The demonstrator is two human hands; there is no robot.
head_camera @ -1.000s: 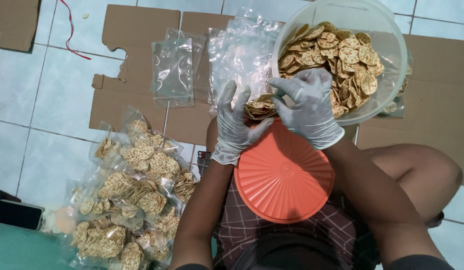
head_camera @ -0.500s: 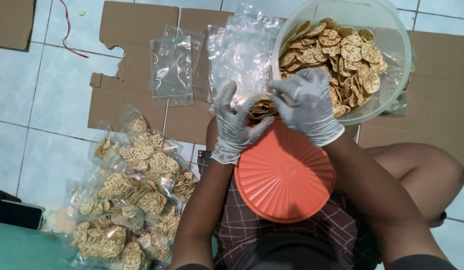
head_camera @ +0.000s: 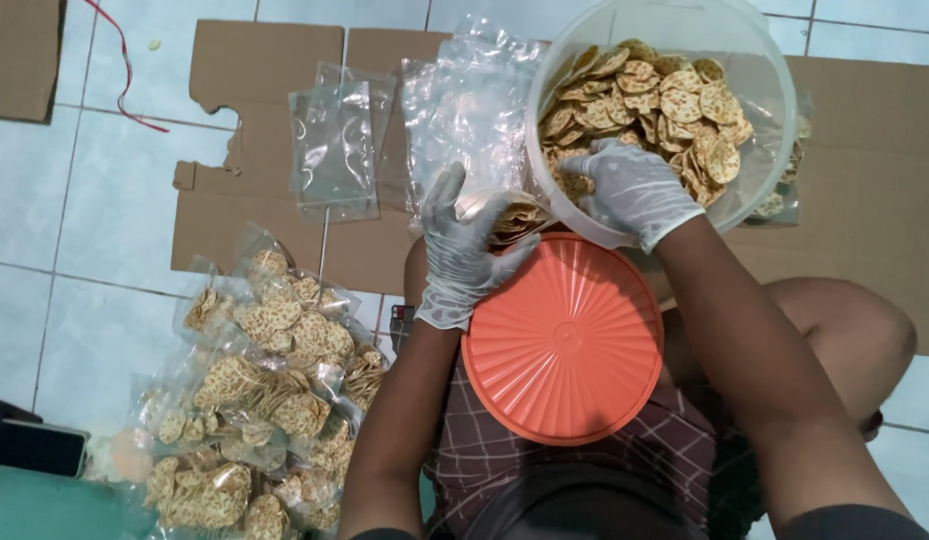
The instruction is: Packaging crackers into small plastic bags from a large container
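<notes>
The gloved left hand (head_camera: 465, 245) curls round a small clear bag of crackers (head_camera: 513, 215), just beside the ribbed orange lid (head_camera: 565, 340) on the lap. The gloved right hand (head_camera: 633, 188) dips inside the translucent tub (head_camera: 760, 150), fingers bent onto round, patterned crackers (head_camera: 685, 100). Crinkly empty bags (head_camera: 335, 150) lie on the flat cardboard (head_camera: 865, 180), whose right edge stays bare.

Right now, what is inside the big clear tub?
The clear tub holds many round, patterned crackers, piled high on its far side. The gloved right hand reaches in among them. The crackers cover the tub's bottom, so nothing below them can be seen.
</notes>
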